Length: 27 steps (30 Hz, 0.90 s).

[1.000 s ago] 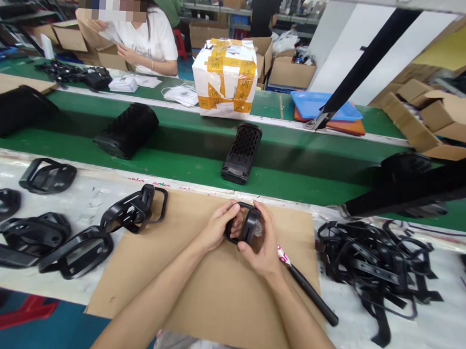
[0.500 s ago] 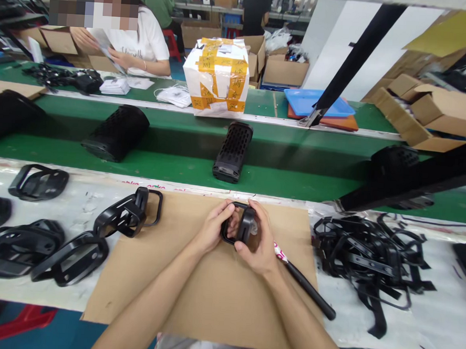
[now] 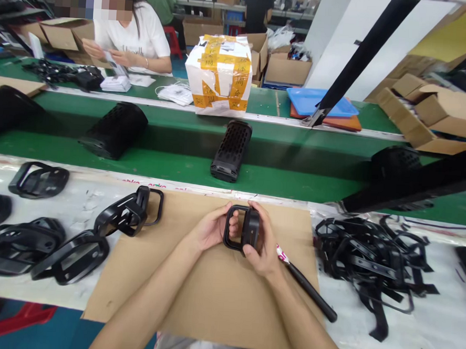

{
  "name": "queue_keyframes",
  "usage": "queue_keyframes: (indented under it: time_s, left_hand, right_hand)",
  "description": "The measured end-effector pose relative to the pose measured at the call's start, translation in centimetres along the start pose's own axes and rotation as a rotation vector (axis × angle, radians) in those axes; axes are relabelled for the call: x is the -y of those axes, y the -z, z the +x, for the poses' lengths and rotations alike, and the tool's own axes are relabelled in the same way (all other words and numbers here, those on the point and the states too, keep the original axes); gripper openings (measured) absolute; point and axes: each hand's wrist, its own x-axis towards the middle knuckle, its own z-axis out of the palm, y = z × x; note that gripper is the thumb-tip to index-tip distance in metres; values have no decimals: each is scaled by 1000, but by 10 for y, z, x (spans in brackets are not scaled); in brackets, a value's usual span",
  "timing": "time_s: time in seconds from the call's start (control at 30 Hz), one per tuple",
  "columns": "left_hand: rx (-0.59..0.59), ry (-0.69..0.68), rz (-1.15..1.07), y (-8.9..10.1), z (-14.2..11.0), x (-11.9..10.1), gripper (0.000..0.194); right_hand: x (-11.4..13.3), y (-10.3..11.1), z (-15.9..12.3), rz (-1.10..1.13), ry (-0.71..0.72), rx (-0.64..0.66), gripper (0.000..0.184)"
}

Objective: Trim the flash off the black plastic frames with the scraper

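Between my hands is a black plastic frame [image 3: 249, 229] with a squared loop on its left side. My left hand [image 3: 214, 228] grips that loop, its fingertips showing through the opening. My right hand [image 3: 266, 245] is wrapped round the frame's right side, thumb at the lower edge and fingers over the top. Both hands are above a cardboard sheet [image 3: 194, 298]. Just right of my right hand lies a black-handled tool [image 3: 312, 292] with a white and pink wrapped end. A similar black frame [image 3: 126, 212] rests on the sheet's left edge.
More black frames [image 3: 72, 257] lie at the left. A heap of black straps [image 3: 370, 262] is at the right. Black perforated housings [image 3: 231, 150] sit on the green conveyor [image 3: 171, 155] beyond. A dark slanted post [image 3: 414, 180] stands at the right. A co-worker [image 3: 140, 42] sits across.
The black frame has turned in my hands, so its squared loop faces me more fully. My left hand has shifted slightly left. The co-worker's hands have moved a little right and down.
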Motion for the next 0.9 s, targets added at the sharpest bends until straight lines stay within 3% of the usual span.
queue_keyframes:
  time_s: [0.2,0.4,0.5,0.67,0.9]
  left_hand:
    - [-81,-82,-26,-4,0,1,46]
    - [95,-127,-86,1,1,8,40]
    - [157,-68,-96,-1,-1,6,41]
    - [17,33,-32,-9,-5,-2,56]
    - [-65,-85,-68,-17,-9,0,62]
  right_hand:
    - [-3,-1,0,-15,7,-2,85]
    - [-6,-1,-1,-29,38,-7,85]
    - [-6,1,-2,-19,22,-2,83]
    - [-4,3,-2,-63,50,45,85]
    - [3,-3,8,-63,138,53,80]
